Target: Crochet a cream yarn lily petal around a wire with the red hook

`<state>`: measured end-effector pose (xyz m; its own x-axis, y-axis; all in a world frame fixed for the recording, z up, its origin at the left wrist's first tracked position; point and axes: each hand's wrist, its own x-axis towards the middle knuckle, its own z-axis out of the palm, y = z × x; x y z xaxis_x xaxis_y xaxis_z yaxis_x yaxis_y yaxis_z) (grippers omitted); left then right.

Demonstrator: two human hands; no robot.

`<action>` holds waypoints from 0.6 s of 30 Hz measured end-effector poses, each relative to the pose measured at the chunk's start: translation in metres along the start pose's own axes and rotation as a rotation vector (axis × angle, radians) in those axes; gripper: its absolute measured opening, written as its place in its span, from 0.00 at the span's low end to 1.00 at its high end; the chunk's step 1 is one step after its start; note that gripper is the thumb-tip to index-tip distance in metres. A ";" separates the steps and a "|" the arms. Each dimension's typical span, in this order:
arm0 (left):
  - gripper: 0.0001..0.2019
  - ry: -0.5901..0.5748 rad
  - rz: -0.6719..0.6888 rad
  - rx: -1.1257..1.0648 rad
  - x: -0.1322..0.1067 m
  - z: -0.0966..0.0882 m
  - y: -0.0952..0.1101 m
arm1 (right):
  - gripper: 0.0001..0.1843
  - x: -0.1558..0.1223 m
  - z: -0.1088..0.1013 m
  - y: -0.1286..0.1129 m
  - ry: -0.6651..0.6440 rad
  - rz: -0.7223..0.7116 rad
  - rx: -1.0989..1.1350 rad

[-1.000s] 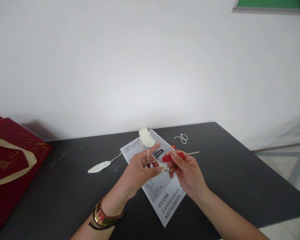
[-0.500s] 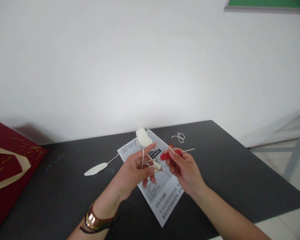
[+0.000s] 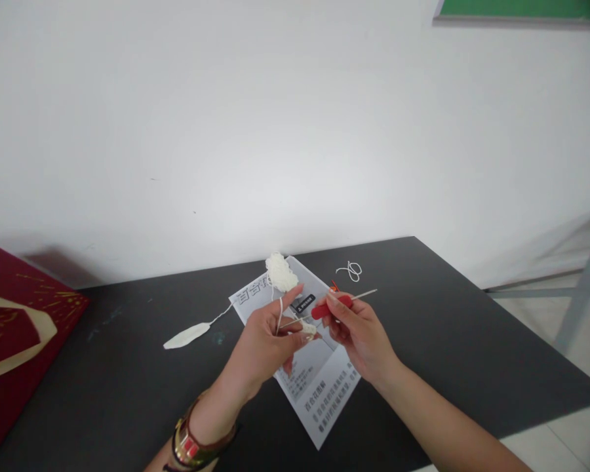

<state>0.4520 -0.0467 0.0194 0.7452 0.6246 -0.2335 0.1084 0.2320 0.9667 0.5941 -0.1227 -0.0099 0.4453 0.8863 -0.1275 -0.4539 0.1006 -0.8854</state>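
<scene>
My left hand (image 3: 268,334) pinches a small piece of white crochet work (image 3: 309,329) between thumb and fingers, with white yarn running over the raised index finger. In my right hand (image 3: 358,331) is a crochet hook (image 3: 332,306) with a red grip; its thin metal end reaches left to the yarn by my left fingers, and its other end sticks out to the right. Behind my left hand lies a bundle of white yarn (image 3: 281,272) on a printed sheet (image 3: 319,406). Whether the hook tip sits in a stitch is too small to tell.
A finished-looking white leaf-shaped crochet piece (image 3: 187,335) lies left of the sheet, its yarn tail reaching the paper. A loose loop of white yarn (image 3: 353,270) is at the back right of the black table (image 3: 452,354). A red gift bag (image 3: 24,354) stands at the left.
The hook has shifted slightly left in my right hand's grip area, toward my left fingers. My left wrist has turned a little, and the lower left fingers have curled in.
</scene>
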 end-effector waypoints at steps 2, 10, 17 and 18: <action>0.39 0.025 0.020 -0.017 0.000 0.006 -0.005 | 0.12 0.001 -0.003 0.000 0.001 -0.093 -0.062; 0.38 0.036 0.029 -0.135 0.000 0.013 -0.013 | 0.13 0.006 -0.013 -0.001 -0.143 -0.115 -0.300; 0.37 -0.032 0.011 -0.244 -0.005 0.016 -0.011 | 0.12 0.007 -0.013 -0.001 -0.173 -0.011 -0.182; 0.37 -0.022 0.009 -0.264 -0.005 0.016 -0.011 | 0.12 0.007 -0.013 -0.002 -0.168 -0.004 -0.167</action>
<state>0.4573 -0.0644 0.0116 0.7600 0.6117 -0.2197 -0.0718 0.4150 0.9070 0.6081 -0.1223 -0.0149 0.3056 0.9502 -0.0602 -0.3119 0.0401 -0.9493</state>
